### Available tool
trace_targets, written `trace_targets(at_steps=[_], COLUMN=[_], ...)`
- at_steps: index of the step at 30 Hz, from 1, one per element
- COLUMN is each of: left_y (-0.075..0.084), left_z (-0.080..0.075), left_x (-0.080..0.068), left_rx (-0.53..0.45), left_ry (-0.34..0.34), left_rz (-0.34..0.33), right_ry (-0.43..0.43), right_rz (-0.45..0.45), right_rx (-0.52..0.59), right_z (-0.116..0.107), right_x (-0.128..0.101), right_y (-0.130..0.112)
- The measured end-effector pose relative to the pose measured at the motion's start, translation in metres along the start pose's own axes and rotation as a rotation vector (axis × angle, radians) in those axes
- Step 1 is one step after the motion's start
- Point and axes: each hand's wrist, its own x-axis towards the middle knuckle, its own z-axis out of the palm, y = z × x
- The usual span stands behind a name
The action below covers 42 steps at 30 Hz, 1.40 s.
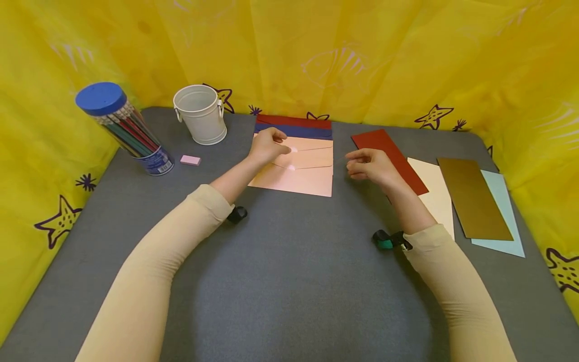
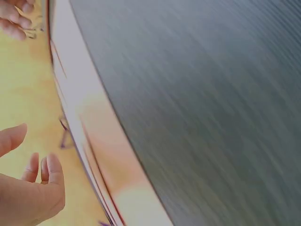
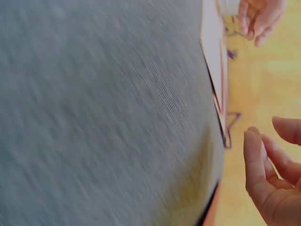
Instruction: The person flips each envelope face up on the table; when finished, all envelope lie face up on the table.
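Observation:
Overlapping envelopes lie toward the back of the table: a dark red envelope, a blue envelope and pale pink envelopes in front. Over their left side, my left hand hovers with loosely bent fingers and nothing in its grasp. The left wrist view shows its thumb apart from the fingers, away from the paper. To the right of the envelopes, my right hand is raised above the table near a red paper strip. Its fingers are relaxed and hold nothing.
At the right lie a cream sheet, a gold-brown sheet and a light blue sheet. A white bucket, a pink eraser and a blue-lidded pencil tub stand at the left. A yellow curtain surrounds the table.

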Motion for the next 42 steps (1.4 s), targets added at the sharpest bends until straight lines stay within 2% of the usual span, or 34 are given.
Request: trace_targets(at_steps=[6, 11, 14, 18, 21, 24, 30, 36, 42], left_y=[0.028, 0.049, 0.059, 0.067, 0.070, 0.073, 0.083, 0.092, 0.095], left_z=[0.032, 0.060, 0.075, 0.097, 0.117, 0.137, 0.168, 0.184, 0.192], left_x=[-0.003, -0.005, -0.007, -0.010, -0.014, -0.020, -0.029, -0.034, -0.035], left_rx=[-0.167, -0.307, -0.398, -0.511, -0.583, -0.625, -0.607, -0.612, -0.590], left_ry=[-0.094, -0.189, -0.243, -0.296, -0.305, -0.308, -0.323, -0.257, -0.186], left_rz=[0.017, 0.009, -0.023, -0.102, -0.149, -0.157, -0.166, -0.210, -0.216], right_ry=[0.101, 0.177, 0.207, 0.221, 0.229, 0.235, 0.201, 0.166, 0.136], right_rz=[0.002, 0.015, 0.030, 0.054, 0.084, 0.123, 0.184, 0.213, 0.264], right_rx=[0.029, -0.006, -0.024, -0.057, -0.094, -0.138, -0.212, -0.199, -0.230], right_z=[-0.029, -0.055, -0.067, -0.079, -0.085, -0.091, -0.101, -0.109, -0.114], right_x=[-0.004, -0.008, -0.011, -0.012, -0.012, -0.012, -0.011, -0.013, -0.014], right_y=[0.003, 0.010, 0.014, 0.020, 0.025, 0.030, 0.038, 0.044, 0.050])
